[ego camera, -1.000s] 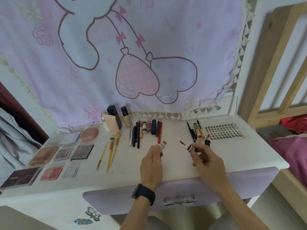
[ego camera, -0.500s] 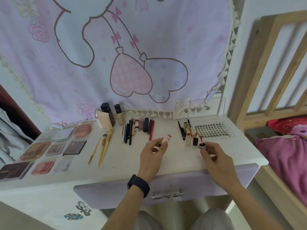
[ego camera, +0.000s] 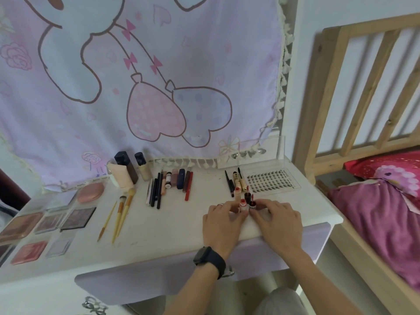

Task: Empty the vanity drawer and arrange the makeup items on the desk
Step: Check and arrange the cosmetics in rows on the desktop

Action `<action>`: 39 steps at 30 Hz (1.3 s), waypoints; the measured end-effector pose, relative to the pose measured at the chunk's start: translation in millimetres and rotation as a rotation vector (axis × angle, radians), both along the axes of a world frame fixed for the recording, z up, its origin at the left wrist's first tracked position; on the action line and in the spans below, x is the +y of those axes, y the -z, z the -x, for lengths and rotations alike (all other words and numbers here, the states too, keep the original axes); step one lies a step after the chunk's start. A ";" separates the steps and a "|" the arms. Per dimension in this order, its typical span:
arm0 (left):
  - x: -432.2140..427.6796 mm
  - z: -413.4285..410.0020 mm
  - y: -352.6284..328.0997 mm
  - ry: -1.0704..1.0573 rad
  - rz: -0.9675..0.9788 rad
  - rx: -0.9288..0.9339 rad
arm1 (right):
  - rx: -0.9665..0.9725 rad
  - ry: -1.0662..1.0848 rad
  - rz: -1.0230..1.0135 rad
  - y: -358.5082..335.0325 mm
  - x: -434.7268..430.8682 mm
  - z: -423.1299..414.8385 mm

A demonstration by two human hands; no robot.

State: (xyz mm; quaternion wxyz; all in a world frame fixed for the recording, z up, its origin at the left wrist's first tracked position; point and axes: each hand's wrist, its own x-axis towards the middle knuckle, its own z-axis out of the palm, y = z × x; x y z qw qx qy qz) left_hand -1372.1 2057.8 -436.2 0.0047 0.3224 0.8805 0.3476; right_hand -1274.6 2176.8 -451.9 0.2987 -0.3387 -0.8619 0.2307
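1. A black smartwatch [ego camera: 209, 260] with a wide matte strap and a dark, rounded-rectangle face circles the person's left wrist.
2. Just above the watch, the left hand [ego camera: 221, 221] wears a thin silver-coloured ring [ego camera: 220, 204] on one finger.
3. To the right of the watch, the right hand [ego camera: 278, 220] and its forearm are bare.
4. Below and to the right of the watch, light grey trousers [ego camera: 280, 301] cover a knee.
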 end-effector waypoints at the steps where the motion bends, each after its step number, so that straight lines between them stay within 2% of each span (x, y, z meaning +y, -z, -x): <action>1: 0.3 -0.2 1.1 -0.008 0.010 0.016 | -0.019 0.012 -0.017 0.0 -0.6 1.3; 16: 1.5 -7.7 4.9 -0.106 -0.012 0.215 | -0.054 0.086 -0.124 8.0 -3.9 5.1; 22: -4.2 -6.4 -3.8 -0.049 0.041 0.094 | -0.060 0.092 -0.137 8.5 -4.4 4.8; 26: -4.0 -6.5 -3.6 -0.043 0.032 0.100 | -0.063 0.082 -0.122 7.2 -4.6 4.1; 31: -7.2 -7.5 -0.3 -0.029 0.052 0.195 | -0.059 0.063 -0.102 6.6 -4.6 1.6; 36: -32.4 -1.9 5.3 -0.001 0.119 0.221 | 0.008 0.044 -0.103 13.4 -6.2 -7.5; 39: -60.7 8.3 5.1 -0.021 0.157 0.256 | 0.114 0.003 -0.099 18.9 -16.7 -18.1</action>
